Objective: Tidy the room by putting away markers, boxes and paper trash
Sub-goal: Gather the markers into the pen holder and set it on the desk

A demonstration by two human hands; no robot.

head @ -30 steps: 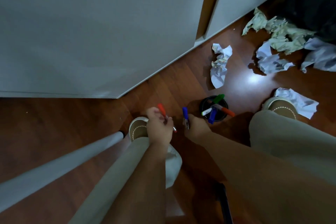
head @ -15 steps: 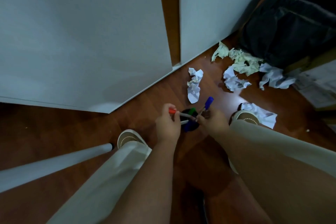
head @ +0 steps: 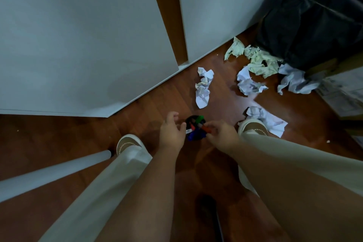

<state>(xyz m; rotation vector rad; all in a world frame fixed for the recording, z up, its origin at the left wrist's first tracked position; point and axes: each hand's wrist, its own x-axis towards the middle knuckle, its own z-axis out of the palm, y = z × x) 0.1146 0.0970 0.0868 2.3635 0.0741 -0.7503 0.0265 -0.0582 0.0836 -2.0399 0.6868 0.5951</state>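
The wooden floor [head: 59,143] lies open to the left of the person's feet, bounded at the top by white cabinet panels [head: 78,35] whose lower edge runs diagonally down to a corner just above the hands. A pale tube [head: 49,175] slants in from the lower left and ends beside the left shoe [head: 128,142]. To the right, crumpled paper [head: 203,86] lies scattered: one piece above the cup, several more [head: 259,63] against a dark bag [head: 306,31], and one [head: 269,120] touching the right shoe [head: 253,127]. A printed box [head: 345,92] sits at the right edge. Between the shoes stands a black marker cup [head: 193,126] with green, red and blue markers inside. The left hand [head: 171,131] is just left of the cup, fingers loosely spread, holding nothing. The right hand [head: 221,133] is at the cup's right rim, fingertips pinching a red marker [head: 205,129] that rests in the cup.
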